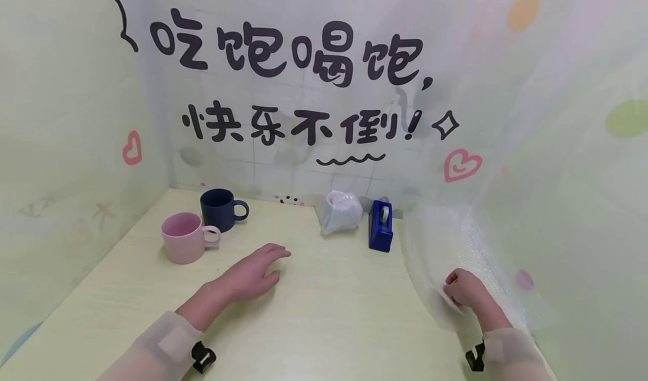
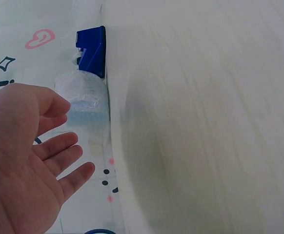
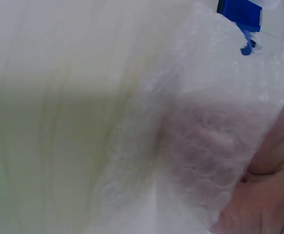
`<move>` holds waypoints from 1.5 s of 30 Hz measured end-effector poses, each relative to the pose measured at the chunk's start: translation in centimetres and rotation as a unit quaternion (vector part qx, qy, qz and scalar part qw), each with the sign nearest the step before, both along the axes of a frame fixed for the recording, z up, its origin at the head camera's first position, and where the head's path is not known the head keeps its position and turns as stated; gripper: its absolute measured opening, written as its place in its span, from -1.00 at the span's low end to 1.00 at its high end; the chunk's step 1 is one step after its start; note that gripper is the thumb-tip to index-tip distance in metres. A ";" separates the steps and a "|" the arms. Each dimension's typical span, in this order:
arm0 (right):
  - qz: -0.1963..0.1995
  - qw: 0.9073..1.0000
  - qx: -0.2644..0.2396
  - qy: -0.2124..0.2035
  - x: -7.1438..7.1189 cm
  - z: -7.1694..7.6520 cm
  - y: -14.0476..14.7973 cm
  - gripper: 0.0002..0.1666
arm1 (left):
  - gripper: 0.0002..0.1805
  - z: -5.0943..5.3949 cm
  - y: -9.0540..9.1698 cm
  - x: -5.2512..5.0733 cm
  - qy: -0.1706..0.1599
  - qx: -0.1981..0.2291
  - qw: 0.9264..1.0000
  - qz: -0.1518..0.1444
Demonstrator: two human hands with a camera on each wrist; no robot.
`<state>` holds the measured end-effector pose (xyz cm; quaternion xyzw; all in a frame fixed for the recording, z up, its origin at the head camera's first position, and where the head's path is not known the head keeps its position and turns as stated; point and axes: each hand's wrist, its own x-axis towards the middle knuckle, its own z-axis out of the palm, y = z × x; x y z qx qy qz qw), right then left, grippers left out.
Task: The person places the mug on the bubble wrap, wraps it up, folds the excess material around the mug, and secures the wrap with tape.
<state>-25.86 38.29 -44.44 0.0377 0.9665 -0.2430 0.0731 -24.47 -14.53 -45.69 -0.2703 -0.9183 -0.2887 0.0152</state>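
Observation:
At the right side of the table, my right hand (image 1: 467,291) pinches the edge of a clear sheet of bubble wrap (image 1: 440,246). In the right wrist view the bubble wrap (image 3: 200,146) covers most of that hand's fingers. My left hand (image 1: 253,274) hovers over the middle of the table, its fingers loosely bent and holding nothing. Left of it stand a pink mug (image 1: 183,243) and a dark blue mug (image 1: 217,209). Against the back wall lies a bubble-wrapped bundle (image 1: 343,212), its contents hidden. Beside the bundle is a blue tape dispenser (image 1: 381,229).
A pale wood-look table (image 1: 324,313) spans the front. Printed fabric walls (image 1: 304,88) with black characters and pink hearts enclose it at the back and both sides. The bubble wrap runs along the right wall.

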 end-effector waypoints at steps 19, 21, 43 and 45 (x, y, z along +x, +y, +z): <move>0.086 0.974 0.039 0.207 2.2 3.7 -5.8 -0.42 | -0.49 1.5 -1.4 -0.4 0.007 0.010 1.000 0.024; 0.105 0.967 0.044 0.226 2.5 4.0 -7.1 -0.45 | -0.49 1.7 -1.7 -0.4 0.012 0.015 0.999 0.026; 0.492 0.785 0.104 0.361 4.9 0.6 -14.5 -0.46 | -0.52 4.1 -3.9 -1.5 0.075 0.138 0.984 0.084; 0.506 0.792 0.094 0.329 5.1 0.3 -14.7 -0.50 | -0.47 3.8 -3.9 -1.3 0.040 0.094 0.993 0.060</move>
